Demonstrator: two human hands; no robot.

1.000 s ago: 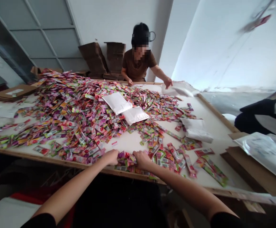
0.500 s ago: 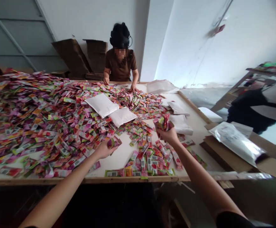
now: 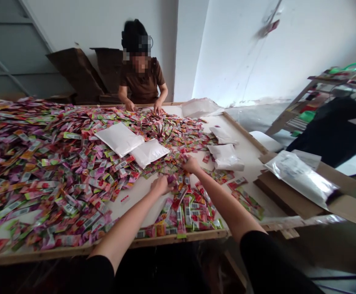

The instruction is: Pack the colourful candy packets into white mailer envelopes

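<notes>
white table (image 3: 253,159) strewn with packets (image 3: 58,163); left hand (image 3: 161,185) has fingers clamped on some; right hand (image 3: 191,164), slightly farther: cannot tell its fingers' grip.

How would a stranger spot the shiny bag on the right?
Find the table heaped with colourful packets, then look to its right end, at the brown cardboard. The bag lies on that cardboard; unlike the white pouches among the packets, it is glossy, with strong highlights.

Pink, green and purple sachets (image 3: 69,207), white pouches (image 3: 119,139), brown cardboard box (image 3: 283,196), black sleeves (image 3: 266,261)
</notes>
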